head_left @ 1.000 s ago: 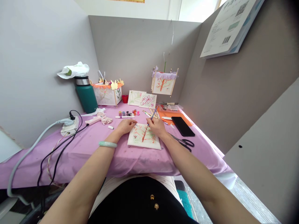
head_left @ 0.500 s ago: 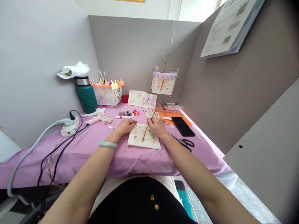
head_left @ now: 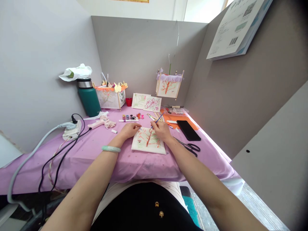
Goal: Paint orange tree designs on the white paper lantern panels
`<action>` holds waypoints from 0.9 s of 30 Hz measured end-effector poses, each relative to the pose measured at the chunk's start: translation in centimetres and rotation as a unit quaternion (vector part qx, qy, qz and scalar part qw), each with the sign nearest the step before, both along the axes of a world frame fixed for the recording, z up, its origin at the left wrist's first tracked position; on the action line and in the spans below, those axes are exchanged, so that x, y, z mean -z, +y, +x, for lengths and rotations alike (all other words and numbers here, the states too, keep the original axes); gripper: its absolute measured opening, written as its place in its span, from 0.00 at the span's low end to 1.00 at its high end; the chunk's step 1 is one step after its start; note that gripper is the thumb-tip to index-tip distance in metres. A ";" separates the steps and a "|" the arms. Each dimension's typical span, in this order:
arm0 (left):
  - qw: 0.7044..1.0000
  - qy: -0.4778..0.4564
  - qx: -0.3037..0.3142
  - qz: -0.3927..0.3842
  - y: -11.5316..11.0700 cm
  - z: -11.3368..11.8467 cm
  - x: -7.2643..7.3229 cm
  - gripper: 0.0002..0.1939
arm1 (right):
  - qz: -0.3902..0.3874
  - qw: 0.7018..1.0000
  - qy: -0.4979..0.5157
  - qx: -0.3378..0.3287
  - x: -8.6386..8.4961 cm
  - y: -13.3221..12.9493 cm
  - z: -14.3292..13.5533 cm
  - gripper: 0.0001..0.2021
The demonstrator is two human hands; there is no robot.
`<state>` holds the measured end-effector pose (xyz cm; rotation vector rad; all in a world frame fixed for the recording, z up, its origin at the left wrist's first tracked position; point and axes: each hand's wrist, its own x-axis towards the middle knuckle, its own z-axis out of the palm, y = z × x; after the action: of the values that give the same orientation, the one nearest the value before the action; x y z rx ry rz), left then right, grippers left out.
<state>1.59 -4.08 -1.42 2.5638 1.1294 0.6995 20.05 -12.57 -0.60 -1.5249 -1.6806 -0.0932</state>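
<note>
In my right hand (head_left: 161,131) is a slim blue paintbrush (head_left: 159,117), its handle slanting up to the right and its tip low over the top of a white painted panel (head_left: 144,148). The panel lies flat near the table's front edge and carries a red-orange tree with green dabs. My left hand (head_left: 130,131) rests at the panel's upper left corner, its fingers pinched together. A small dark bit shows at those fingertips, too small to name. Behind the hands stand several little paint pots (head_left: 131,117) and a purple-white marker (head_left: 128,121).
Black scissors (head_left: 191,147) and a phone (head_left: 188,130) lie to the right. On the left are a pink glue gun (head_left: 97,124), a power strip (head_left: 72,130) with cables, and a green bottle (head_left: 89,99). A decorated lantern (head_left: 169,87) hangs at the back.
The paintbrush has tilted further right, and its tip has shifted slightly left over the panel. My left hand and the panel stay put.
</note>
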 end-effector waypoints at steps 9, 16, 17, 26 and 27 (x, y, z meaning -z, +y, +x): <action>1.000 0.007 -0.007 0.000 -0.3 0.1 -0.2 0.19 | -0.016 0.997 -0.034 -0.065 0.3 0.2 -0.1 0.12; 1.000 -0.004 -0.007 0.000 -0.2 0.1 0.0 0.18 | 0.014 0.997 -0.010 -0.080 0.3 0.1 -0.1 0.12; 1.000 -0.004 -0.007 0.001 -0.2 0.1 -0.1 0.18 | 0.017 0.997 -0.008 -0.081 0.3 0.2 -0.1 0.11; 1.000 0.008 -0.005 0.000 -0.4 0.1 -0.4 0.19 | -0.020 0.994 -0.025 -0.103 0.6 0.3 0.1 0.10; 1.000 0.009 -0.006 0.000 -0.4 0.1 -0.3 0.19 | -0.020 0.994 -0.026 -0.106 0.6 0.3 0.1 0.10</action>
<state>1.69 -4.48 -1.07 2.5707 1.1500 0.6807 20.14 -12.30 -1.18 -1.3733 -1.8856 0.0148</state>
